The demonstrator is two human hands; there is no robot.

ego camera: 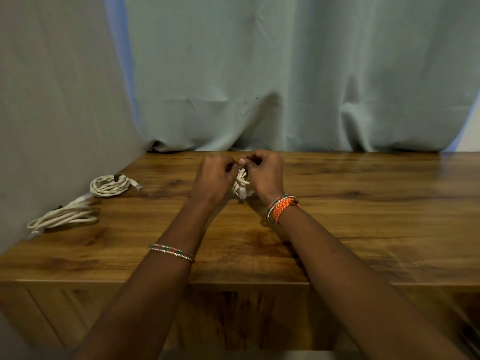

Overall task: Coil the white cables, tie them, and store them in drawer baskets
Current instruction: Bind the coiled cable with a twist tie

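A small coiled white cable [241,184] stands bunched on the wooden table [363,209], near its far edge. My left hand [211,178] and my right hand [265,174] close around its top from both sides, fingers curled and pinching something small and dark at the top of the coil; what it is stays hidden by the fingers. Two more coiled white cables lie at the left by the wall: a round coil [110,185] with a dark tie, and a longer, looser bundle [65,216] in front of it, also with a dark tie.
A grey wall panel [52,113] borders the table on the left. A pale green curtain [285,74] hangs right behind the table's far edge. Below the near edge shows the wooden front of the cabinet [52,313].
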